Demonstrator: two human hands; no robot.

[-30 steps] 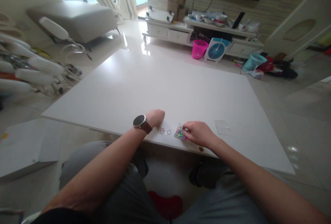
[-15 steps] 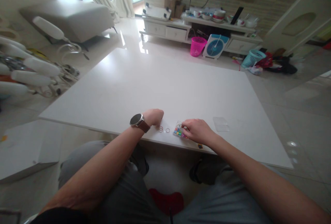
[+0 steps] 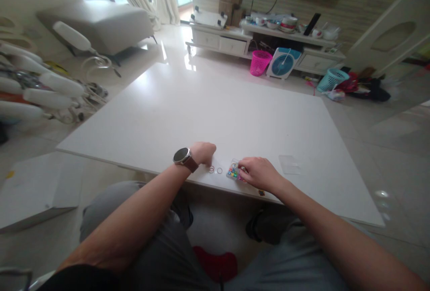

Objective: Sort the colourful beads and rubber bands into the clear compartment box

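A small clear plastic box of bright multicoloured pieces sits near the table's front edge. My right hand reaches over its right side, thumb and fingertips pinched together at the pieces; anything between them is too small to make out. To the left, my left hand, with a watch on the wrist, rests on the table with curled fingers pointing down. Whatever it may hold is hidden. Right by it lie thin reddish rings, and another thin ring lies between them and the box.
A clear flat lid lies on the white table, right of my right hand. A small dark and yellow piece is at the front edge. Beyond the table stand a pink basket, a blue fan and a low cabinet.
The whole view has shifted slightly as the camera moved. Both hands keep nearly the same places, the right at the box and the left beside the rings.
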